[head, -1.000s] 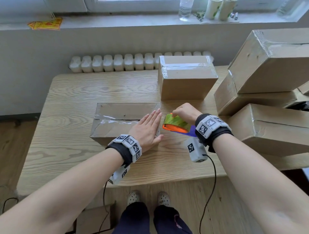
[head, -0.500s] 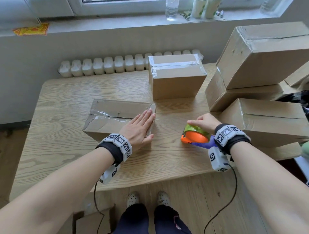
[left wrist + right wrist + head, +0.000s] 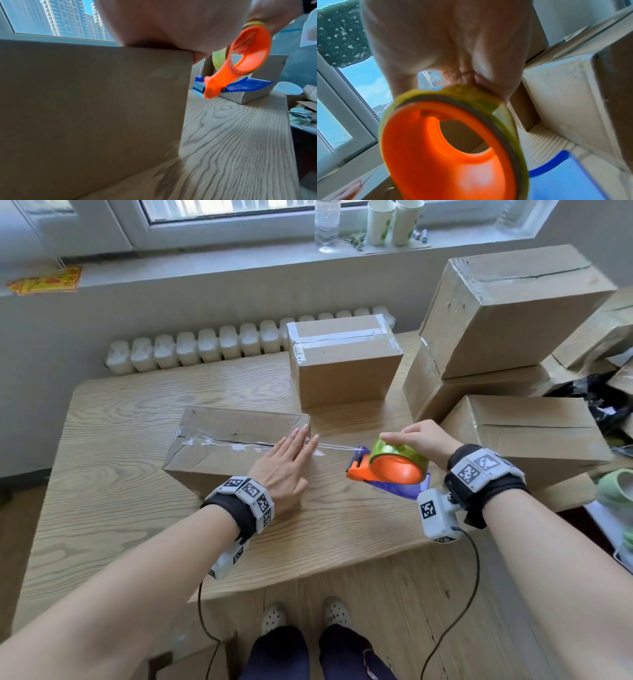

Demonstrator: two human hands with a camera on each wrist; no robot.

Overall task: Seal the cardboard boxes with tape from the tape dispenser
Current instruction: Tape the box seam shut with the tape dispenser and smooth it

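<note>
Wood-grain worktop [image 3: 120, 508] is seen from the head view below a window sill, with a radiator [image 3: 205, 347] at its far edge. A flat box [image 3: 219, 446] lies near the middle, clear tape along its top seam. The left hand [image 3: 286, 465] is laid flat on the box's right end, fingers straight. To the right, the right hand [image 3: 419, 440] is curled over the dispenser [image 3: 390, 469], held just above the worktop; a strip of tape [image 3: 337, 447] is stretched from it to the box edge under the left fingertips. A sealed box [image 3: 342, 364] stands farther back, and stacked boxes [image 3: 507, 337] fill the right side.

From the left wrist, the box's side wall [image 3: 94, 108] fills the left, the palm [image 3: 171, 23] pressed on its top edge, and the orange and blue dispenser [image 3: 240, 60] is seen at the right.

From the right wrist, the hand [image 3: 445, 40] is seen gripping the green roll on the dispenser [image 3: 450, 148] from above.
</note>
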